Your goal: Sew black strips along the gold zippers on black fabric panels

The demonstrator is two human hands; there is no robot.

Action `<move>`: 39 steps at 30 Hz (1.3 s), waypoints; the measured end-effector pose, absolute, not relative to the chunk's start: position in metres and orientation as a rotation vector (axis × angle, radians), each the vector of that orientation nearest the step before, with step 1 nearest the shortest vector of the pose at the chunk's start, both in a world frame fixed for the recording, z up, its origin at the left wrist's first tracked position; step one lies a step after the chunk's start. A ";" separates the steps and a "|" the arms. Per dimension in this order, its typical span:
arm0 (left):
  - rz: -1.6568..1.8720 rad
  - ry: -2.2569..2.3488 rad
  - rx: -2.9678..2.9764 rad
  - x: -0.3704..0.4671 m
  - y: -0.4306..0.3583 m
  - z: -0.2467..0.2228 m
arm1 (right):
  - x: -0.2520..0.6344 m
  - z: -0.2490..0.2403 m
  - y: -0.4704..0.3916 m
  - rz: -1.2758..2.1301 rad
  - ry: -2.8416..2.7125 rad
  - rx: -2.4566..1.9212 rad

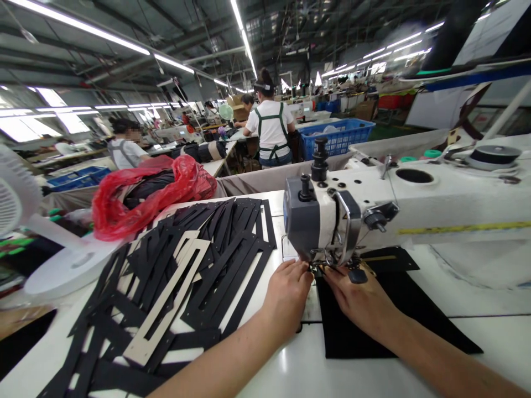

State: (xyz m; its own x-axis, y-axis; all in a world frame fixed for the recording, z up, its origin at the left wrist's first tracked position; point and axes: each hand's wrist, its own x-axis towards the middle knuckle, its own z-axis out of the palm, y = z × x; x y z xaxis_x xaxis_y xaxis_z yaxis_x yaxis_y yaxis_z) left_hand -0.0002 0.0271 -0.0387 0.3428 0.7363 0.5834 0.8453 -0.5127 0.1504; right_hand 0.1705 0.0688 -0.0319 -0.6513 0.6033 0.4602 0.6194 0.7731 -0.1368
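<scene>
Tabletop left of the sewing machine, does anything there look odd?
A beige slotted piece lies atop the loosely jumbled black pieces, left of the sewing machine; its colour stands out. I see no obvious spill.

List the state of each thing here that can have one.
Left hand: fingers bent
Right hand: palm down
Black fabric: flat, partly covered
Sewing machine: running or not, unclear
Cut pieces: heaped, overlapping
Red bag: open, dark contents showing
White fan: upright; spinning unclear
Blue basket: open-topped
Ceiling lights: lit
</scene>
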 end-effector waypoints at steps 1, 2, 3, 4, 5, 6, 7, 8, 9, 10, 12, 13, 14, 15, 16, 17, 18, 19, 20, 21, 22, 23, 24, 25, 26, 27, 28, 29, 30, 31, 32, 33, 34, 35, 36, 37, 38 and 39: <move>-0.912 -1.435 -2.420 0.000 0.027 -0.039 | 0.171 -0.032 0.068 -0.040 -2.476 -0.917; -0.918 -1.425 -2.420 0.000 0.026 -0.040 | 0.171 -0.032 0.068 -0.036 -2.476 -0.915; -0.924 -1.418 -2.423 -0.001 0.025 -0.041 | 0.172 -0.033 0.068 -0.032 -2.477 -0.911; -0.929 -1.414 -2.428 -0.001 0.024 -0.042 | 0.172 -0.033 0.067 -0.030 -2.478 -0.907; -0.934 -1.414 -2.433 -0.001 0.023 -0.043 | 0.173 -0.033 0.067 -0.032 -2.478 -0.902; -0.936 -1.420 -2.439 -0.001 0.022 -0.043 | 0.173 -0.032 0.066 -0.036 -2.477 -0.897; -0.932 -1.432 -2.447 0.000 0.021 -0.044 | 0.174 -0.032 0.066 -0.042 -2.476 -0.893; -0.930 -1.447 -2.453 0.000 0.020 -0.044 | 0.174 -0.033 0.065 -0.050 -2.474 -0.887; -0.934 -1.461 -2.458 0.001 0.020 -0.044 | 0.174 -0.033 0.065 -0.059 -2.471 -0.882; -0.943 -1.474 -2.459 0.001 0.021 -0.044 | 0.174 -0.033 0.065 -0.070 -2.468 -0.877; -0.970 -1.488 -2.458 0.002 0.022 -0.044 | 0.173 -0.035 0.066 -0.093 -2.458 -0.880; -0.985 -1.491 -2.455 0.002 0.023 -0.043 | 0.173 -0.037 0.067 -0.105 -2.452 -0.890; -0.999 -1.497 -2.451 0.002 0.024 -0.043 | 0.172 -0.038 0.067 -0.119 -2.448 -0.903; -1.009 -1.508 -2.447 0.001 0.024 -0.042 | 0.173 -0.039 0.067 -0.131 -2.445 -0.918; -1.022 -1.523 -2.440 0.000 0.022 -0.041 | 0.173 -0.041 0.066 -0.144 -2.444 -0.933; -1.036 -1.544 -2.439 -0.001 0.020 -0.039 | 0.174 -0.043 0.064 -0.155 -2.446 -0.946; -1.057 -1.575 -2.443 -0.002 0.015 -0.036 | 0.176 -0.044 0.061 -0.163 -2.449 -0.955; -1.085 -1.618 -2.453 -0.003 0.009 -0.033 | 0.178 -0.046 0.057 -0.177 -2.452 -0.962; -1.122 -1.672 -2.469 -0.004 0.002 -0.030 | 0.180 -0.048 0.052 -0.202 -2.457 -0.965; -1.168 -1.737 -2.489 -0.004 -0.006 -0.026 | 0.183 -0.050 0.048 -0.234 -2.463 -0.969; -1.225 -1.808 -2.512 -0.003 -0.014 -0.023 | 0.185 -0.052 0.043 -0.270 -2.472 -0.970; -1.288 -1.877 -2.530 -0.002 -0.022 -0.019 | 0.187 -0.053 0.040 -0.304 -2.481 -0.974; -1.354 -1.938 -2.539 -0.001 -0.029 -0.016 | 0.188 -0.054 0.038 -0.326 -2.491 -0.982; -1.419 -1.987 -2.544 0.000 -0.035 -0.012 | 0.190 -0.055 0.038 -0.334 -2.498 -0.995; -1.477 -2.024 -2.543 0.001 -0.041 -0.009 | 0.191 -0.056 0.039 -0.329 -2.501 -1.012; -1.521 -2.053 -2.537 0.001 -0.045 -0.006 | 0.192 -0.055 0.042 -0.321 -2.496 -1.034; -1.551 -2.074 -2.530 0.000 -0.049 -0.003 | 0.194 -0.055 0.045 -0.316 -2.485 -1.060; -1.573 -2.093 -2.525 -0.001 -0.053 0.000 | 0.196 -0.055 0.048 -0.314 -2.469 -1.091; -1.600 -2.120 -2.520 -0.002 -0.057 0.002 | 0.199 -0.054 0.049 -0.316 -2.451 -1.120; -1.645 -2.165 -2.516 -0.003 -0.060 0.003 | 0.203 -0.054 0.048 -0.320 -2.435 -1.145; -1.721 -2.232 -2.509 -0.003 -0.064 0.003 | 0.207 -0.054 0.044 -0.319 -2.424 -1.164; -1.835 -2.326 -2.495 -0.003 -0.067 0.002 | 0.211 -0.054 0.037 -0.318 -2.422 -1.173; -1.990 -2.443 -2.465 -0.002 -0.070 0.001 | 0.215 -0.054 0.026 -0.322 -2.427 -1.172; -2.188 -2.568 -2.400 0.001 -0.072 0.000 | 0.218 -0.054 0.012 -0.334 -2.438 -1.163; -2.417 -2.680 -2.290 0.005 -0.073 -0.001 | 0.222 -0.054 -0.002 -0.355 -2.451 -1.152; -2.650 -2.764 -2.145 0.009 -0.073 -0.001 | 0.225 -0.054 -0.018 -0.383 -2.460 -1.140; -2.861 -2.818 -1.985 0.014 -0.073 -0.001 | 0.227 -0.054 -0.033 -0.415 -2.462 -1.135; -3.024 -2.846 -1.857 0.020 -0.072 0.000 | 0.230 -0.054 -0.046 -0.443 -2.460 -1.132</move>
State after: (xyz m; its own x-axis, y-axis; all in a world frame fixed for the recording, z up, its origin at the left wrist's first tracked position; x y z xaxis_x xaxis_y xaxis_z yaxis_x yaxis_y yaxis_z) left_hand 0.0198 -0.0720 0.0000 0.0310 0.9529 -0.3016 -0.3588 0.2922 0.8865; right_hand 0.2301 -0.0465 -0.0536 -0.5949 0.6485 0.4749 0.7734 0.6228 0.1185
